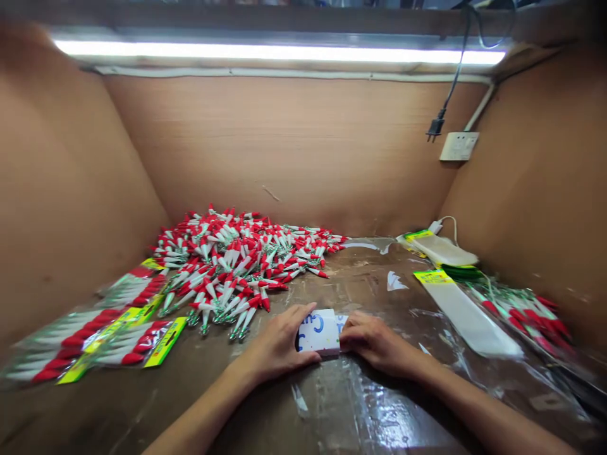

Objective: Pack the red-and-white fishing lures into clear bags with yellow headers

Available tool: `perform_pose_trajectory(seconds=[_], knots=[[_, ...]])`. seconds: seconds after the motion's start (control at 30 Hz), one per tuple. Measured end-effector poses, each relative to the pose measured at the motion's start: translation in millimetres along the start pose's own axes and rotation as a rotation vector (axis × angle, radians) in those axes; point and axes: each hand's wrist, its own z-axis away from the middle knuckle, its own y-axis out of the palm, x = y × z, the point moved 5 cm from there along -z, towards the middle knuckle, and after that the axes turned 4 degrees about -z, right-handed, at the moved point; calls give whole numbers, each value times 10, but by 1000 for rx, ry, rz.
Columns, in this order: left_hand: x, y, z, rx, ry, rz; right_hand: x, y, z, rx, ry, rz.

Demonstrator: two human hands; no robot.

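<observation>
Both hands rest on the worktop near its front middle, gripping a small white card or sticker sheet (320,333) with blue lettering. My left hand (279,344) pinches its left side, thumb on the front edge and fingers curled over the top. My right hand (374,341) holds its right end with fingers folded over it. Just behind my left hand lies a big heap of red-and-white pointed lures (232,265), loose on the table.
Filled clear bags with yellow headers (102,335) lie at the left. Empty bags (467,313) and more packed lures (526,313) are at the right. Brown panels wall in the bench; a socket (458,146) and plug hang at the back right.
</observation>
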Motion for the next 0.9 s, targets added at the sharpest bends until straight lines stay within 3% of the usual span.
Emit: perform_pose_trajectory(seconds=[0.07,0.13,0.23,0.3,0.4,0.5,0.7,0.9], knots=[[18,3,3,-3,-1,13,-72,-112,-51,4,43,-86],[25,7,3,-10,5,25,-215,-299,-201,-92,136,-110],[11,10,7,-9,32,44,-445,-590,-625,-272,245,59],[9,10,13,-6,40,53,-563,-706,-1002,-324,273,168],[29,19,26,1,34,61,-710,-735,-1546,-323,303,207],[50,33,38,5,34,65,-830,-646,-1904,-271,339,199],[39,27,42,-7,53,88,-963,-534,-2078,-286,366,98],[63,37,34,-24,62,100,-924,-571,-1893,-411,369,-190]])
